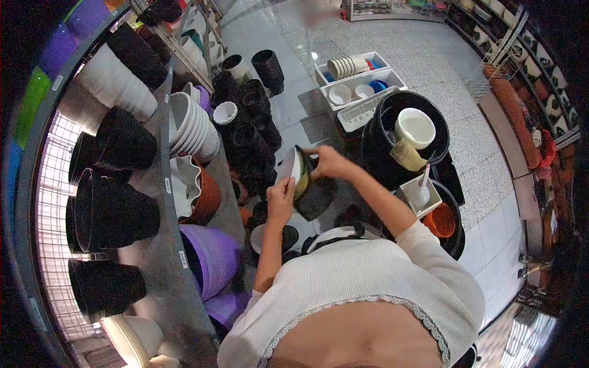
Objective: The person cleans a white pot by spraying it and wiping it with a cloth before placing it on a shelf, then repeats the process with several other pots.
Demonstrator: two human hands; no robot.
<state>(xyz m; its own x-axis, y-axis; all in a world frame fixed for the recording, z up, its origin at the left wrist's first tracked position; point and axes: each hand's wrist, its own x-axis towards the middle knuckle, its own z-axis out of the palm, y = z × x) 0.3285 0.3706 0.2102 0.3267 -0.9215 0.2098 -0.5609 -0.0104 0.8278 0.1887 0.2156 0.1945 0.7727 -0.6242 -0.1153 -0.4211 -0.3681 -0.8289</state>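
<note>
Both of my hands are on a plant pot (299, 175) held in front of my body, with a white face, a yellow-green band and a dark edge. My left hand (281, 199) is closed on its near left side. My right hand (328, 162) grips the dark edge on the far right side. A dark pot-like shape (316, 199) lies right below it, partly hidden. Stacks of black pots (248, 138) stand on the floor just beyond my left hand.
Left, a grey shelf (184, 294) carries stacked black, white and purple pots (215, 260). Right stand a large black tub (374, 132) with a white bowl (415, 127) and cloth (408, 156), an orange pot (440, 219), and white trays (356, 116). Racks line the far right.
</note>
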